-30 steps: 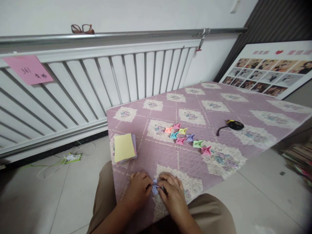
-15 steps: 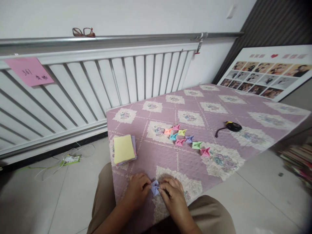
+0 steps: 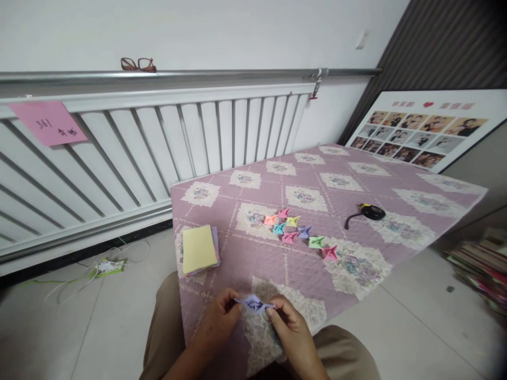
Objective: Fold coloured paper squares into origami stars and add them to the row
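Note:
A lavender origami piece (image 3: 254, 304) is stretched between my two hands near the table's front edge, its folded middle spread and its two ends pointing sideways. My left hand (image 3: 222, 315) pinches the left end between thumb and fingers. On the other side, my right hand (image 3: 288, 319) pinches the right end the same way. Beyond them, several small folded paper pieces in pink, orange, yellow, teal, purple and green stand grouped on the cloth, among them a green one (image 3: 316, 241) and a dark pink one (image 3: 329, 253).
A stack of coloured square paper (image 3: 198, 249), yellow on top, lies at the table's left edge. A black-and-yellow tape measure (image 3: 372, 211) rests on the patterned tablecloth (image 3: 265, 253) to the right. Behind the table runs a white radiator (image 3: 222, 132) with glasses (image 3: 138, 64) on its pipe.
Both hands have drawn apart, pulling the lavender origami piece wider, and its two ends now show. The view has tilted slightly upward. The other paper pieces have kept their places.

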Available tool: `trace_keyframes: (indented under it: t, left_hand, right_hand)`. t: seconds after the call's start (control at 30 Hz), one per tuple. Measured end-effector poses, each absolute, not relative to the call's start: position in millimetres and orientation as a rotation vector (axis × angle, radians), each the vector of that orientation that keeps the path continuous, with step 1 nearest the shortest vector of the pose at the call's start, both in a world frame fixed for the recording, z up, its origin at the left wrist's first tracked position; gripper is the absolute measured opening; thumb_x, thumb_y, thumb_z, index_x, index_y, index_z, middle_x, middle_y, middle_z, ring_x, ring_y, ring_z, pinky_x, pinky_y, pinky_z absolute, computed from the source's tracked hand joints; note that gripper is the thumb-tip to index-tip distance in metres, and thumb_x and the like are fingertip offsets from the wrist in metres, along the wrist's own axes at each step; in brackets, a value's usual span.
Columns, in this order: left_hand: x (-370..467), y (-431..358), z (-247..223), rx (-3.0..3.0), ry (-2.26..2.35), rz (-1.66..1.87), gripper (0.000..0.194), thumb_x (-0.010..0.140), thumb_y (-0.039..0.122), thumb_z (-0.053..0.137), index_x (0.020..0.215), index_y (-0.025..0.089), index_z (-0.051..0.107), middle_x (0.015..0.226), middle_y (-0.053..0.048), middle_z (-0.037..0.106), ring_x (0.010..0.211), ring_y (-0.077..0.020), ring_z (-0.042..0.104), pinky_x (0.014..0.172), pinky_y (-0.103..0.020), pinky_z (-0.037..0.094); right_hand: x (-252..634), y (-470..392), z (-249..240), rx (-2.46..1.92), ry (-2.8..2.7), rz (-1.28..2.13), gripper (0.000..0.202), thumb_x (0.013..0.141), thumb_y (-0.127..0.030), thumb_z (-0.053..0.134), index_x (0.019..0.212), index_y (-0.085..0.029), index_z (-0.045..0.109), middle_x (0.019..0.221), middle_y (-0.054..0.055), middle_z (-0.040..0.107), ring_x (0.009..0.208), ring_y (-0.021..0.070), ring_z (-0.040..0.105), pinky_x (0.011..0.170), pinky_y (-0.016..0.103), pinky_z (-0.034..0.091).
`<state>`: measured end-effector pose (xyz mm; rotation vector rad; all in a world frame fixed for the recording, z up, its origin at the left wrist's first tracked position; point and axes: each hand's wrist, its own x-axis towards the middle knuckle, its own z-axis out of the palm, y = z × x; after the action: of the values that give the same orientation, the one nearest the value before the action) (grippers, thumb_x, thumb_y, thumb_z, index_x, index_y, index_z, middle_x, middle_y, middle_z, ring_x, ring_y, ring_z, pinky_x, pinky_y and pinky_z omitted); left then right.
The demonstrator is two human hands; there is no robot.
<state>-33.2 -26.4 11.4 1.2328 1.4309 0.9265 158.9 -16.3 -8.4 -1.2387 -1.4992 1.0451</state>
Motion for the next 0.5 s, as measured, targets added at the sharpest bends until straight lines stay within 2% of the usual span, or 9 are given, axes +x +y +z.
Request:
trace_keyframes:
  t: [0.2, 0.4, 0.5]
  left_hand:
    - [-35.2, -29.7, 7.4, 1.267, 1.480, 0.942, 0.013, 0.083, 0.031, 0.050, 0.080, 0.021, 0.058, 0.076, 0.002, 0.062, 0.076, -0.0176, 0.057, 0.073, -0.028, 0.044]
    - [-33.8, -31.5, -1.7, 1.324, 1.483, 0.969, 0.011, 0.083, 0.026, 0.052, 0.083, 0.020, 0.061, 0.081, 0.000, 0.066, 0.081, -0.0183, 0.059, 0.076, -0.029, 0.045]
    - [-33.0, -31.3, -2.7, 1.376, 1.526, 0.942, 0.011, 0.082, 0.023, 0.052, 0.081, 0.019, 0.062, 0.079, -0.001, 0.065, 0.078, -0.0187, 0.060, 0.073, -0.029, 0.044]
  right_hand:
    - [153.1, -20.6, -1.7, -1.251, -1.545, 0.994, 0.024, 0.089, -0.041, 0.054, 0.075, -0.022, 0.060, 0.068, -0.001, 0.057, 0.064, 0.0159, 0.055, 0.059, 0.023, 0.047]
    - [154.4, -18.7, -7.1, -1.258, -1.658, 0.840, 0.017, 0.090, -0.032, 0.052, 0.078, -0.023, 0.059, 0.073, 0.000, 0.061, 0.071, 0.0169, 0.061, 0.068, 0.025, 0.051]
    - [157.7, -18.5, -13.3, -1.249, -1.732, 0.717, 0.008, 0.086, -0.026, 0.056, 0.092, -0.024, 0.061, 0.082, 0.001, 0.065, 0.077, 0.0178, 0.065, 0.073, 0.027, 0.053]
